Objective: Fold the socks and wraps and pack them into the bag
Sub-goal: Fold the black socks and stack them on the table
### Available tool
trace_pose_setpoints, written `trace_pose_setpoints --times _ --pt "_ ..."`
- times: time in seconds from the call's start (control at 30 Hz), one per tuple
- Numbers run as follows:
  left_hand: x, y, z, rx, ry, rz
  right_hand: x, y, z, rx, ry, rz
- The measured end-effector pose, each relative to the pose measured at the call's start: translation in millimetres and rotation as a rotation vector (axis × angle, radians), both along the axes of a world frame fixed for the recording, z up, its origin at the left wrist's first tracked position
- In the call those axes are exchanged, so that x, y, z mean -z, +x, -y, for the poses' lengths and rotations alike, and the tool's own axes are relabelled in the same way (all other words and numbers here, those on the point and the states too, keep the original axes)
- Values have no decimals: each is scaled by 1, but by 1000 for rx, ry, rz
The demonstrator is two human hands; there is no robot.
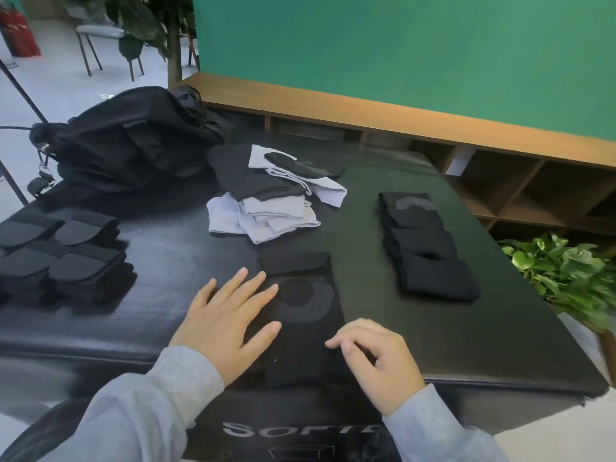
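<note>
Left hand (230,315) spread flat on sock (305,315), right hand (373,358) curled pinching its edge; risk: fold skews if left lifts early.

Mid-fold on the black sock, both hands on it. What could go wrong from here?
1. The black sock lies on a black table, so its edges are hard to see and the fold may come out crooked.
2. The left hand lies flat while the right hand works the near edge; the sock could slide.
3. The unfolded pile sits loose and could spill when reached for.
</note>
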State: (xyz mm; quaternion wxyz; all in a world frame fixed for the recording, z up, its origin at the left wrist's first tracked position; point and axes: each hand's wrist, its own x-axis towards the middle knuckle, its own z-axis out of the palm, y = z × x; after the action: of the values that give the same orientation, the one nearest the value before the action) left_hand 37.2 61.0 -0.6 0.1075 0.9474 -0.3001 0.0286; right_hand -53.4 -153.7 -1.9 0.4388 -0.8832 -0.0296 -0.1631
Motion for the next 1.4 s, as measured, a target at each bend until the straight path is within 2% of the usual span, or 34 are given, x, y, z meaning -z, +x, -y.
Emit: trace_pose_setpoints --times 0.13,0.23,0.33,0.4,0.5,0.63,0.7,0.83,0.97,1.1,1.2,1.3,1.4 --pt "-1 -10 -8 162 78 27 6 -5 0 44 -112 70" --pt "4 -20 -11 194 99 55 6 -5 -2 -3 -258 -52" --pt "8 -25 -11 212 86 84 3 -8 -5 -114 -519 -167" --pt "11 -26 -11 199 71 75 3 -11 -6 -135 -592 -186" --pt "10 -26 -10 171 -25 2 6 -12 -8 -79 -527 -126" --pt "9 -21 -10 111 -276 -106 11 -6 -7 62 -339 -82" --pt "8 -19 -8 48 -426 -121 6 -1 -9 137 -270 -122" --pt "2 -11 0 -156 -442 -229 -8 13 -13 257 -203 -322" --pt "-4 -3 12 -321 -505 -349 -18 27 -16 315 -250 -381" --pt "-4 -4 15 -298 -439 -202 -20 31 -16 353 -260 -346" --pt "-2 -8 15 -222 -399 -69 -15 29 -17 343 -344 -271" --pt "4 -7 13 -133 -354 -40 -11 28 -19 330 -444 -208" --pt "10 -7 13 -48 -226 44 -3 29 -19 330 -458 -181"
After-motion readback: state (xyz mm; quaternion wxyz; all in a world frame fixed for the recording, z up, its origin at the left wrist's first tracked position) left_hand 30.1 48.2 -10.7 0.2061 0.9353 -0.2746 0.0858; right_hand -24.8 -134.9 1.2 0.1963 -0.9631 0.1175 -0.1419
